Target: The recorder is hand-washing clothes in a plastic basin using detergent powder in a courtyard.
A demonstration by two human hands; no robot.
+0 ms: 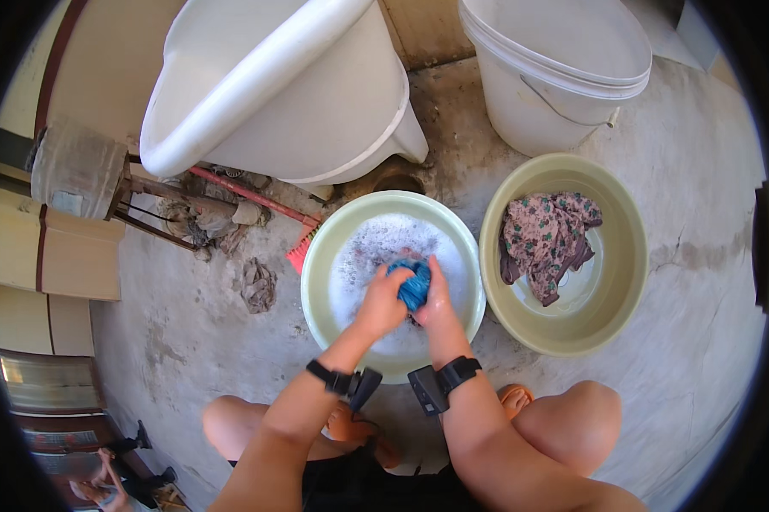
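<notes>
Between my two hands is a bunched blue cloth (414,287), wet and folded on itself. My left hand (384,299) grips it from the left, the thumb laid across its top. From the right, my right hand (437,296) presses against it with fingers pointing away from me. Both hands are over a pale green plastic basin (333,349) full of soapy water (359,256) with white foam. Some darker fabric shows partly through the suds around the blue cloth; most of it is hidden.
To the right, a second basin (627,307) holds a floral garment (547,240). Beyond stand a white tub (314,128) and a white bucket (550,96). A red-handled broom (256,195), a wooden stool (179,192) and a crumpled rag (258,286) are at left. Another person (115,480) sits far left.
</notes>
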